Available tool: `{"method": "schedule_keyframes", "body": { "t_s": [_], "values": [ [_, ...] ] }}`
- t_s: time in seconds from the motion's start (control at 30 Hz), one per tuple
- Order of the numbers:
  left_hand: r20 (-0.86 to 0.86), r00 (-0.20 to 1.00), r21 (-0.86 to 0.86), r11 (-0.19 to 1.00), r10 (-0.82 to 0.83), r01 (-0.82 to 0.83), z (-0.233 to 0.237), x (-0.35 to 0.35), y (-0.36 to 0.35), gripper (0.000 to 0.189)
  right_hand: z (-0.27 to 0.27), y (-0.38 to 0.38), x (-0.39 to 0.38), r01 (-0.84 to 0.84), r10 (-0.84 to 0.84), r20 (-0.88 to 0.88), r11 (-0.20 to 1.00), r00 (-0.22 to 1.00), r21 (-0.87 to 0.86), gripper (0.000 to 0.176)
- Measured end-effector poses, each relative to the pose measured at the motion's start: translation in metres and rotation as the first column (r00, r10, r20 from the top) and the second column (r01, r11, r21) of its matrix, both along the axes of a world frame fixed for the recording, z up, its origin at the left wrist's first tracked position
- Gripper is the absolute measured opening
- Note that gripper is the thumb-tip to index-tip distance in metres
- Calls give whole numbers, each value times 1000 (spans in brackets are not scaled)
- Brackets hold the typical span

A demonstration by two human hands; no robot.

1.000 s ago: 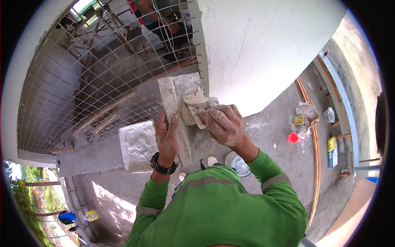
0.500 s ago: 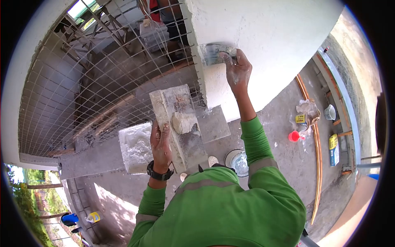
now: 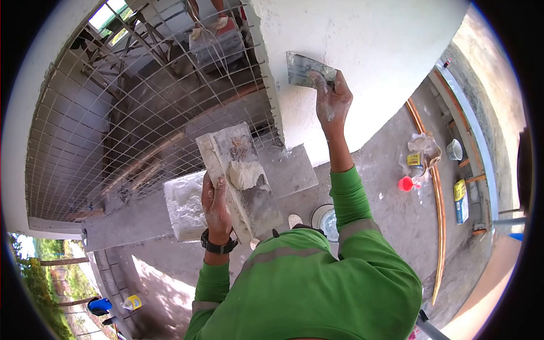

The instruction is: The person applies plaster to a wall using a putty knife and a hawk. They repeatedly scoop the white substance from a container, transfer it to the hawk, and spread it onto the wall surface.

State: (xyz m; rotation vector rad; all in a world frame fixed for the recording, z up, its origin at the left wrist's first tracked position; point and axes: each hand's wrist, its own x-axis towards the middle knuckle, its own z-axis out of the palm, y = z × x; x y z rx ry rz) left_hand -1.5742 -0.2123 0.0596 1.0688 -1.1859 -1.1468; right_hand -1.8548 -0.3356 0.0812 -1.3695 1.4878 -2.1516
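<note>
My left hand (image 3: pixel 217 208), wearing a dark wristwatch, is closed around the edge of a plaster-smeared mortar board (image 3: pixel 265 205). A lump of off-white putty (image 3: pixel 245 174) sits on the board's middle. My right hand (image 3: pixel 333 106), its thumb and fingers whitened, grips a flat metal putty knife (image 3: pixel 305 69). The blade lies at the white wall (image 3: pixel 374 62), a little right of its rough left edge. Partly behind my left hand is a pale tray (image 3: pixel 184 207) with white putty across it.
Wire mesh (image 3: pixel 153 113) fills the opening at left, with a person's hands (image 3: pixel 208 27) behind it. A bucket (image 3: pixel 326 220) stands by my feet. On the right floor are a red cup (image 3: pixel 406 183), long wooden strips (image 3: pixel 440 243) and a yellow-blue bag (image 3: pixel 460 202).
My right hand and putty knife have shifted slightly right, with the blade tilted differently. The board has moved a little left. Behind the mesh, the person's hands have come into view over a bundle.
</note>
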Motion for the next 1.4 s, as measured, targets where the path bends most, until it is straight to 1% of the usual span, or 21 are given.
{"method": "schedule_keyframes", "body": {
  "t_s": [0.03, 0.1, 0.17, 0.23, 0.3, 0.37, 0.43, 0.5, 0.57, 0.63, 0.73, 0.8, 0.9, 0.97, 1.07, 1.17, 1.2, 1.23, 1.3, 1.37, 1.4],
  "values": [
    [19, 1000, -10, 1000, 10, -10, 0, -1, 2, 43, -15, -1, -7, -32, 33, 22, 998, 999, -51, 15],
    [29, 999, 29, 999, 28, -29, -6, 3, 4, 43, -23, 13, -6, -182, 176, 122, 982, 977, 40, 14],
    [43, 998, 58, 997, 38, -40, -8, 4, 2, 44, -39, 10, 3, -238, 234, 54, 968, 971, 80, 14],
    [61, 998, 23, 999, 23, -25, -8, 1, -2, 42, -47, 0, 12, -153, 156, -38, 986, 987, 58, 16],
    [35, 999, 29, 1000, -8, 7, -13, 3, -3, 41, -46, -6, 9, 76, -59, -170, 992, 984, 100, 16],
    [14, 999, 23, 999, -43, 43, -12, 6, -8, 40, -50, 0, -7, 190, -185, -87, 980, 979, 53, 16],
    [-3, 999, -7, 999, -46, 46, -11, 2, -6, 39, -47, 28, -16, 109, -100, -72, 985, 992, 135, 12],
    [-10, 1000, -11, 999, -30, 30, -16, 2, -7, 39, -42, 55, -6, -86, 89, -57, 995, 994, 57, 8],
    [-4, 1000, -24, 999, -29, 29, -15, 3, -9, 38, -28, 83, 15, -175, 182, -258, 983, 949, 48, 13],
    [2, 999, -52, 997, -52, 53, -12, -1, -12, 34, -28, 103, 30, -223, 241, -484, 970, 841, 96, 21],
    [-47, 995, -57, 995, -89, 86, -24, 2, -17, 35, -13, 120, 46, -281, 243, -644, 959, 725, 45, 27],
    [-66, 990, -60, 991, -123, 119, -26, 4, -18, 36, -9, 120, 53, -282, 243, -672, 958, 699, 53, 27],
    [-44, 995, -35, 995, -92, 90, -27, 2, -19, 34, -8, 117, 64, -322, 275, -705, 944, 654, 70, 26],
    [-62, 984, -80, 984, -166, 161, -24, 1, -19, 34, -10, 115, 72, -252, 217, -736, 966, 641, 65, 26],
    [-18, 982, -104, 977, -187, 184, -20, -1, -20, 34, -17, 110, 77, -178, 165, -740, 982, 652, 62, 25],
    [1, 980, -89, 976, -199, 198, -22, 2, -17, 35, -17, 99, 72, -98, 84, -696, 995, 714, 19, 24],
    [1, 979, -89, 975, -203, 202, -23, 3, -18, 35, -20, 94, 67, -103, 137, -629, 991, 765, 90, 19],
    [-3, 981, -87, 978, -191, 190, -25, 2, -17, 35, -21, 91, 61, -99, 133, -629, 991, 766, 89, 19],
    [-6, 983, -87, 980, -181, 180, -25, 0, -17, 35, -22, 85, 48, -125, 188, -322, 971, 928, 205, 16],
    [-24, 988, -90, 985, -150, 147, -24, 0, -15, 35, -36, 67, 32, -223, 239, -88, 962, 967, 160, 16],
    [42, 985, -66, 983, -166, 169, -25, 4, -15, 35, -54, 54, 24, -241, 249, -24, 955, 968, 174, 10]
  ]
}}
